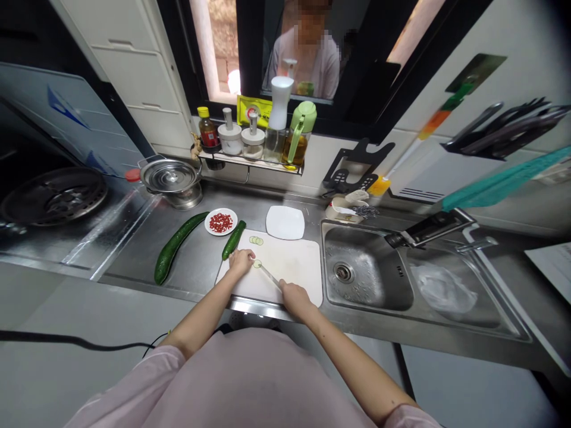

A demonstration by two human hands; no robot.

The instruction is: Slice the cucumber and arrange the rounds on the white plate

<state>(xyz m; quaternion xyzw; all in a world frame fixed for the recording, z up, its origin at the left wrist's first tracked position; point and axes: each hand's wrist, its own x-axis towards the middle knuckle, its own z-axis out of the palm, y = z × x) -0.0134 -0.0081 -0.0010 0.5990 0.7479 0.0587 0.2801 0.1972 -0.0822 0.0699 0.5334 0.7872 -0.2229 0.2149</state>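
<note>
My right hand (pixel 297 299) is closed around the handle of a knife (pixel 270 276), its blade pointing left across the white cutting board (pixel 297 261). By the blade's tip lies a pale cucumber slice (pixel 257 264). My left hand (pixel 241 263) rests over the board's left side with the fingertips pinched together; what they hold is too small to make out. Just beyond that hand, a cut cucumber (pixel 234 240) lies along the board's left edge. Several overlapping cucumber slices (pixel 256 240) sit near the board's far edge.
A long whole cucumber (pixel 175 251) lies left of a plate of chopped red pieces (pixel 222 222). Behind the board is a white square dish (pixel 285 222). The sink (pixel 357 291) adjoins on the right. A condiment rack (pixel 254 161) and a steel pot (pixel 172 178) stand behind.
</note>
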